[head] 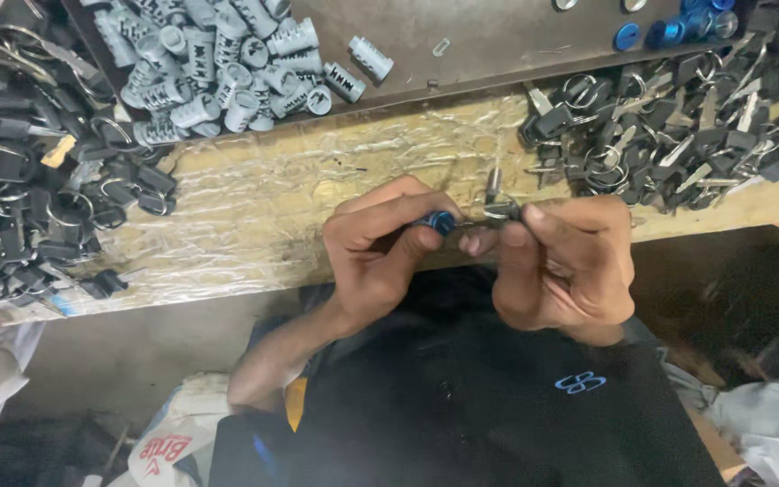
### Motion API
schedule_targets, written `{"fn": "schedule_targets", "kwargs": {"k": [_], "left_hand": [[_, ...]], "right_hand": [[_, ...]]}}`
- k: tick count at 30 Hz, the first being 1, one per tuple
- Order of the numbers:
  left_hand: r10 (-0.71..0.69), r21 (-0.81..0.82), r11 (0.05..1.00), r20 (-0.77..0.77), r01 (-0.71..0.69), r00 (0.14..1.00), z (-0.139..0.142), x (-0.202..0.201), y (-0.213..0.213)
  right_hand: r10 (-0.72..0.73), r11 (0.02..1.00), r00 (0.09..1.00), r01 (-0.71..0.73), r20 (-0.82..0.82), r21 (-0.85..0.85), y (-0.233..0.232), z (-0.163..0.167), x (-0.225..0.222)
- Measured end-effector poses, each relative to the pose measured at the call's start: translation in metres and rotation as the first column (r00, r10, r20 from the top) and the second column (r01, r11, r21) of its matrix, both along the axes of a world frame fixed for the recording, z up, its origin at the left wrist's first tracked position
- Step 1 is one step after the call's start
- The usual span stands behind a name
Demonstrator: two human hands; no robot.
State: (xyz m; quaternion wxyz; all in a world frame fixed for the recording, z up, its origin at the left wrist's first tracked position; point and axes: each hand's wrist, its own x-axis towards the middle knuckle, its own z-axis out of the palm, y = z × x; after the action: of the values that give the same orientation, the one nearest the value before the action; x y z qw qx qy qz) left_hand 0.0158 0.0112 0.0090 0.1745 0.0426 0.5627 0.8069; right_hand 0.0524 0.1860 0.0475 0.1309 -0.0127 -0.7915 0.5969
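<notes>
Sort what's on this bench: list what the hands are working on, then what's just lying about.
In hand:
- blue part, pinched in the left hand
- small metal key piece, held by the right hand

Lying about:
- grey cylinders
- black key heap, left
- key heap, right
- blue caps

Both hands meet at the near edge of the workbench (317, 180), left hand (380, 248) beside right hand (565, 266), fingertips touching over a small cylinder (444, 222) and a key part (500, 212) held between them. Off to the left lies a heap of keys on rings (29, 171); to the right, another key pile (678, 126). Behind, on a tray (498, 36), lock cylinders (227, 68) crowd the left end, round caps (678, 27) the right. Below the bench sits the person's lap (462, 397).
</notes>
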Motion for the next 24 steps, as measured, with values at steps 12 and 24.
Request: {"fn": "schedule_targets", "kwargs": {"k": [12,24], "left_hand": [[-0.090,-0.264,0.962,-0.058,0.071,0.994,0.004,-0.017,-0.016],[0.182,-0.167,0.973,0.118,-0.161,0.976,-0.002,-0.011,0.024]], "right_hand": [[-0.112,0.973,0.993,0.115,-0.027,0.199,-0.017,-0.006,-0.010],[-0.175,0.893,0.983,0.181,-0.051,0.411,-0.023,-0.024,-0.005]]}}
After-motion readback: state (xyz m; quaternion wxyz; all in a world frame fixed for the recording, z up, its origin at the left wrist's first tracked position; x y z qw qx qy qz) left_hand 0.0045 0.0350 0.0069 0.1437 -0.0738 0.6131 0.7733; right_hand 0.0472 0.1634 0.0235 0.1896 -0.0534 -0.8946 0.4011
